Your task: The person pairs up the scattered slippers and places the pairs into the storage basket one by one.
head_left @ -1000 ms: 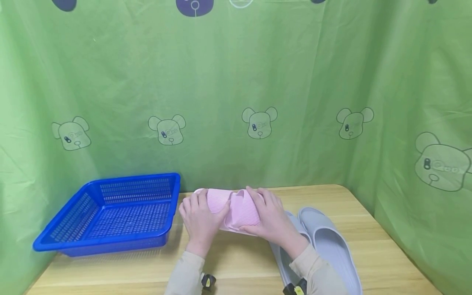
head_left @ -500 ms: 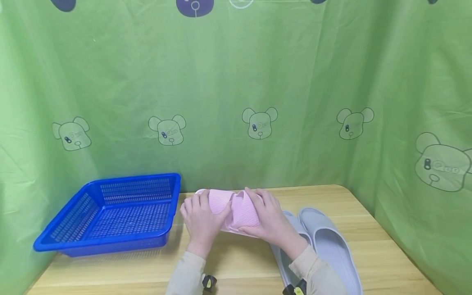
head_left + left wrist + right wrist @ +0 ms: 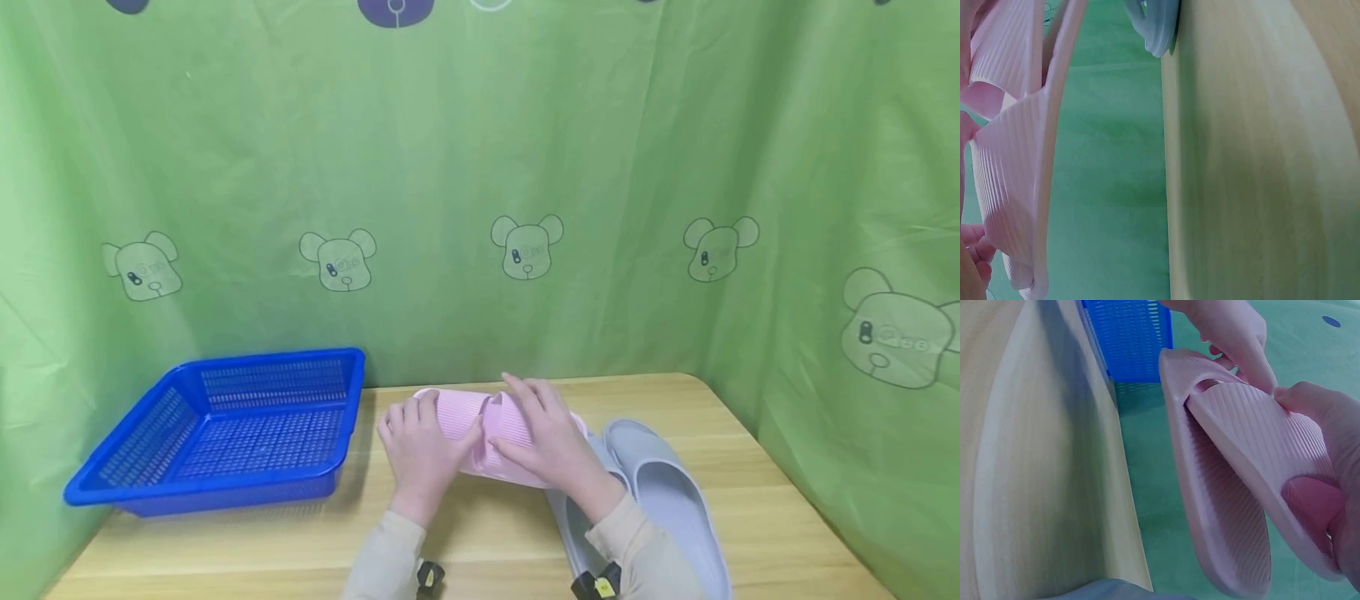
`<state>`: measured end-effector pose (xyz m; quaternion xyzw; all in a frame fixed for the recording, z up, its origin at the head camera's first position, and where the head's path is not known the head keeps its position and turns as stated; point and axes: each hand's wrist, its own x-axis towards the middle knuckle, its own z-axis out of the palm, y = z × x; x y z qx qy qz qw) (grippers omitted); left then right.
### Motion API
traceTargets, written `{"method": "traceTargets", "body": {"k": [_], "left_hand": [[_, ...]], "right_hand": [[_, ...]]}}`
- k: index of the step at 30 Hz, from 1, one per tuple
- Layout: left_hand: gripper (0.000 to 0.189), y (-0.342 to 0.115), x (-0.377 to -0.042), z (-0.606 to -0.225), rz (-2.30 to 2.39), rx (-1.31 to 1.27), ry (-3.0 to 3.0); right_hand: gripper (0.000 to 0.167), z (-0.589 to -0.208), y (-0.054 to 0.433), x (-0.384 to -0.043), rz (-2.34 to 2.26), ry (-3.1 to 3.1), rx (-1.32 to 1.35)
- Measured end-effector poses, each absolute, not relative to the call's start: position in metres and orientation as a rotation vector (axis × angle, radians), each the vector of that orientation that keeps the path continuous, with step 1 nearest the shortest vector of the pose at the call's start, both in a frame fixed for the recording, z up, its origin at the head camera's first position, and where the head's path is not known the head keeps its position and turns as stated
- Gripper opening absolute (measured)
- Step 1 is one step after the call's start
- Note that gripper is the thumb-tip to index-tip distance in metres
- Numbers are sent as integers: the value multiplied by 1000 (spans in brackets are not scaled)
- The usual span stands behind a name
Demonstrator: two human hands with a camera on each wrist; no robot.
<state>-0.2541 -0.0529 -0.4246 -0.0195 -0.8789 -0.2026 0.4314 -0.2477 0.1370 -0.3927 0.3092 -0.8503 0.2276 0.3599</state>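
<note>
A pair of pink ribbed slippers (image 3: pixel 459 410) is held above the table by both hands. In the right wrist view, the toe of one slipper (image 3: pixel 1254 419) is tucked into the opening of the other slipper (image 3: pixel 1229 506). My left hand (image 3: pixel 422 454) grips the left end, its thumb close to the middle where the two meet. At the right part, my right hand (image 3: pixel 553 437) holds the upper slipper between thumb and fingers. The left wrist view shows the slippers (image 3: pixel 1013 162) edge-on, clear of the tabletop, with some left fingertips cut off by the frame.
A blue plastic basket (image 3: pixel 225 496) with slotted walls stands at the table's left. Two grey slippers (image 3: pixel 645 442) lie side by side on the right, partly under my right forearm. A green curtain (image 3: pixel 435 150) hangs behind the wooden table (image 3: pixel 495 533).
Both hands and the pink slippers have shifted slightly right. My right thumb has moved up on the slipper, and more of its right end shows. Basket and grey slippers stay put.
</note>
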Motion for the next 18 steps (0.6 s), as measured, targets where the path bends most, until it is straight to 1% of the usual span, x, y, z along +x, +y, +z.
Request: {"method": "traceTargets", "body": {"k": [11, 18], "left_hand": [[79, -58, -255, -423, -530, -33, -2182], [79, -62, -254, -418, -501, -24, -2189]], "right_hand": [[85, -394, 135, -248, 599, -2203, 803], [81, -396, 135, -249, 589, -2217, 792]]}}
